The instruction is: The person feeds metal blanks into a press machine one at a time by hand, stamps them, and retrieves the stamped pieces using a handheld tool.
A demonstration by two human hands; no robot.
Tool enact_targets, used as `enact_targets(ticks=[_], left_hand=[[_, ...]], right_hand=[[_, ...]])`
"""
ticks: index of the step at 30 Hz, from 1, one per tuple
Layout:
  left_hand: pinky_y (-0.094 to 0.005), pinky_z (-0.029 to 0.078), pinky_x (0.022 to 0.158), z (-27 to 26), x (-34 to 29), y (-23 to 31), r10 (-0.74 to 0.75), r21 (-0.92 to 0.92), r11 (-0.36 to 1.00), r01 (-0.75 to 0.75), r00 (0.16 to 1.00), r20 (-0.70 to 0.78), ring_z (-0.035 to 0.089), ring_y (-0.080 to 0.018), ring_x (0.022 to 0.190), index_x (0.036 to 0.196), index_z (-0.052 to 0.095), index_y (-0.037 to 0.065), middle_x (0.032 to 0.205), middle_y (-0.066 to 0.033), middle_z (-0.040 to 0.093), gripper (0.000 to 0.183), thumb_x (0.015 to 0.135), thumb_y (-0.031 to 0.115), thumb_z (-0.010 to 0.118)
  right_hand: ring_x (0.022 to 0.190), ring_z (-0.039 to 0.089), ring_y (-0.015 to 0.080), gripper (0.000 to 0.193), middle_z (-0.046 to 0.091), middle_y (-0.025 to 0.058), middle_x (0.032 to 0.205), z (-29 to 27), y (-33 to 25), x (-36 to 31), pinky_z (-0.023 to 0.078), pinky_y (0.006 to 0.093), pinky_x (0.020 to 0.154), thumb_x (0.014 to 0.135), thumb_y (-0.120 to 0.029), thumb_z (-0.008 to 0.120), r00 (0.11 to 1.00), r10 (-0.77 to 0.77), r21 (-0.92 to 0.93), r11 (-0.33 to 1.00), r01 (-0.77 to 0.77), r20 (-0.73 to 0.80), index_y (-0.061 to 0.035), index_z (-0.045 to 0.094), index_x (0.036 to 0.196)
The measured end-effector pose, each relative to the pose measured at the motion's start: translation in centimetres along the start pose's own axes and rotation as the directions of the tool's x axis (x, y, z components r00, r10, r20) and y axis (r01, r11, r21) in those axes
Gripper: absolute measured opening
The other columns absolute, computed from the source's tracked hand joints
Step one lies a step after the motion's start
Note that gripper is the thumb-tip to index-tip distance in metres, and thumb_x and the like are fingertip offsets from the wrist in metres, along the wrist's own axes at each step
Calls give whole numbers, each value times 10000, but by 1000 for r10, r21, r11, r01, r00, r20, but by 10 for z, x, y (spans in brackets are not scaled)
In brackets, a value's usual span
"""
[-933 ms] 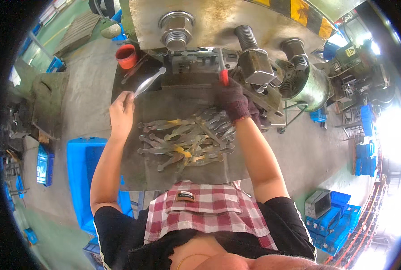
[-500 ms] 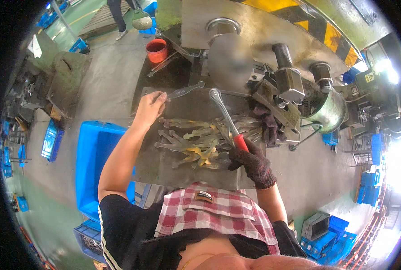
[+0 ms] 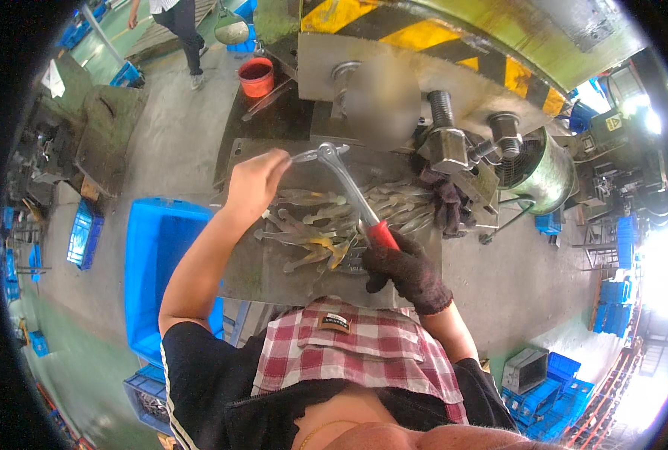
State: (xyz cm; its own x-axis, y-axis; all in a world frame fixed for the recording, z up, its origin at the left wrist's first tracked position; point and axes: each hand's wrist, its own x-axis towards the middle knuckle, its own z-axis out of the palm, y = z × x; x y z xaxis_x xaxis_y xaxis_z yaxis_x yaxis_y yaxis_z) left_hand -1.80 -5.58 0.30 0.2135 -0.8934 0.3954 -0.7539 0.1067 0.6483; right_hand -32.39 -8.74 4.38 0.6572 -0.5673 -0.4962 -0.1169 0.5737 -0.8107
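My gloved right hand (image 3: 401, 270) wraps the red grip of a long metal tool (image 3: 349, 191), shaft slanting far-left. My bare left hand (image 3: 253, 180) pinches a flat metal blank (image 3: 309, 155) touching the tool's tip, over the steel table (image 3: 255, 262). More blanks (image 3: 319, 225) lie piled between my arms. Blue bin (image 3: 154, 247) left; red bucket (image 3: 256, 76) far.

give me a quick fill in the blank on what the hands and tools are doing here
1. The right hand wears a dark ____.
2. The long metal tool it grips has a ____ handle.
3. The bare left hand pinches a flat metal piece above the pile of metal pieces on the ____.
4. The bin on the floor at the person's left is ____.

Missing words: glove; red; workbench; blue
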Motion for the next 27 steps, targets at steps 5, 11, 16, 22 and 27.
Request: enact_targets(ticks=[5,11,16,22,27], left_hand=[[-367,493,606,-7,-3,0,545,392,719,-574,815,195,601,-275,721,1025,597,55,804,-81,599,258,784,132,647],[-413,455,856,6,-4,-11,39,357,905,-231,882,470,561,-336,982,1109,556,23,985,-152,591,487,714,251,726],[-427,452,834,15,16,-40,-72,331,918,-219,729,680,560,-360,974,950,564,-6,989,-183,590,324,767,234,683],[-452,475,748,16,42,-48,-152,373,925,-72,831,536,609,-389,845,949,553,-27,819,-201,634,258,779,147,641],[-431,451,669,4,75,-8,-135,122,988,90,887,441,602,-370,757,865,584,16,748,-180,615,104,845,117,587]], right_hand=[[596,613,217,479,601,113,812,-15,-2,-3,546,342,514,829,-227,645,988,107,158,979,-125,113,77,494,1168],[557,592,191,428,590,88,762,-32,-3,-8,508,304,469,838,-249,628,987,83,6,997,-83,-138,63,522,1111],[540,549,117,379,583,34,745,-32,-17,-13,469,248,428,841,-243,639,970,-28,-89,996,7,-241,11,581,1117],[566,566,164,377,571,66,744,-45,-19,-20,478,274,460,838,-302,595,923,-142,-127,987,102,-357,19,576,1035],[565,563,165,380,570,71,749,-58,-17,-28,484,280,456,836,-304,589,907,-153,-89,988,128,-392,26,575,1024]])
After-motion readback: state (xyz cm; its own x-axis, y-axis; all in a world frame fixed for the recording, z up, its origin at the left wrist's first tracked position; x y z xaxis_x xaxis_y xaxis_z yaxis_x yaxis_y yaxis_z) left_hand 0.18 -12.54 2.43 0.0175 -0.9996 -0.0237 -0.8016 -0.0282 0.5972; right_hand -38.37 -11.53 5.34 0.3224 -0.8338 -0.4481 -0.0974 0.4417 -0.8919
